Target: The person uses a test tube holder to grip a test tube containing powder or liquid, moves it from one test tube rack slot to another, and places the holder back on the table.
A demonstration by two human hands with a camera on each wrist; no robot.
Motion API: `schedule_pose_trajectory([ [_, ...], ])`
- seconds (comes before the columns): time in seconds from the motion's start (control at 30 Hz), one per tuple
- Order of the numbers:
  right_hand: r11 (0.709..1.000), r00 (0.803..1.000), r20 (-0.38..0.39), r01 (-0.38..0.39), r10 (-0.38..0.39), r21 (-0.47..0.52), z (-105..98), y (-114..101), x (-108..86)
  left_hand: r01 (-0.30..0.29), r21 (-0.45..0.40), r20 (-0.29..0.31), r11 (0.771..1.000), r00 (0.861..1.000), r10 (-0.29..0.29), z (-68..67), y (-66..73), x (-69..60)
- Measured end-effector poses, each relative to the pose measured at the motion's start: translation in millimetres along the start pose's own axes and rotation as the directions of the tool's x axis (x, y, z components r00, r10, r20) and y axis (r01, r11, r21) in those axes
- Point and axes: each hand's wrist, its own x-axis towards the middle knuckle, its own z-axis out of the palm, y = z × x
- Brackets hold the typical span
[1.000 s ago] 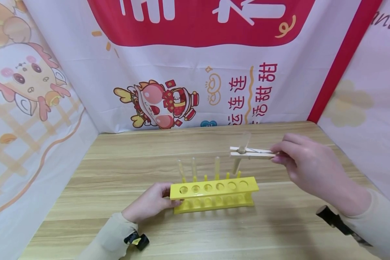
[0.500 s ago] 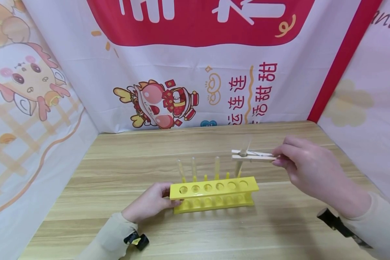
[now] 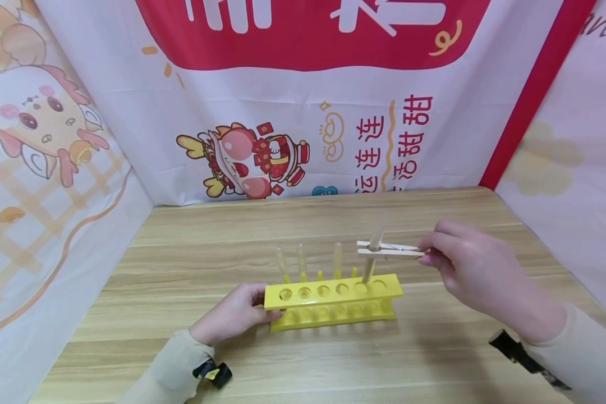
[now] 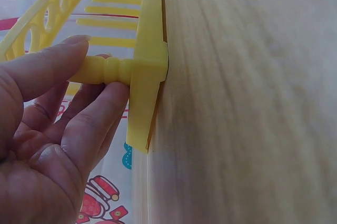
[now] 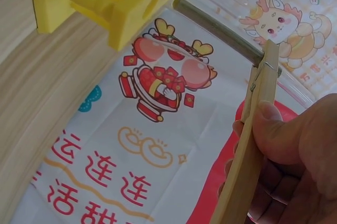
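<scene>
Wood tabletop (image 3: 333, 365). Left hand (image 3: 237, 314) grips yellow rack (image 3: 333, 301); right hand (image 3: 472, 272) pinches clamp (image 3: 396, 254); clamped tube (image 3: 370, 268) between hands.

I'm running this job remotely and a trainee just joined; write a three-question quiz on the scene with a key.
1. What does the right hand hold? A) metal tongs; B) a long, pale wooden clamp; C) a plastic spoon.
2. True or false: the left hand grips the middle of the six-holed yellow plastic rack.
3. Besides the clear tube with grey-brown contents in the clamp, how many slim clear tubes stand along the rack's far side?

Key: 1. B. 2. False; it pinches the yellow end post at the rack's left end. 3. Three.
</scene>
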Motion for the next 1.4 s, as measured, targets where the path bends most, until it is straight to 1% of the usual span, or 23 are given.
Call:
schedule_pose_trajectory([
  [0.3, 1.000, 1.000, 0.016, -0.014, 0.013, 0.013, 11.2, -0.6, -4.1, -0.014, 0.012, -0.005, 1.000, 1.000, 0.014, 0.5, -1.0, 0.5],
  [0.47, 0.999, 0.999, 0.031, -0.021, 0.020, 0.024, 16.6, -0.8, -6.0, -0.007, 0.001, -0.001, 1.000, 1.000, 0.007, 0.2, 0.0, 0.4],
  [0.7, 0.999, 0.999, 0.027, -0.018, 0.017, 0.034, 24.8, 0.5, -9.2, -0.004, 0.004, 0.001, 1.000, 1.000, 0.004, -0.3, 0.9, 0.2],
  [1.1, 0.997, 0.999, 0.050, -0.022, 0.019, 0.069, 39.2, 0.9, -19.4, -0.008, 0.006, -0.002, 1.000, 1.000, 0.008, 0.2, 1.2, -0.1],
  [1.4, 0.997, 0.998, 0.060, -0.033, 0.028, 0.073, 51.0, 0.9, -27.4, -0.008, 0.010, -0.007, 1.000, 1.000, 0.008, 0.4, -0.3, 0.5],
])
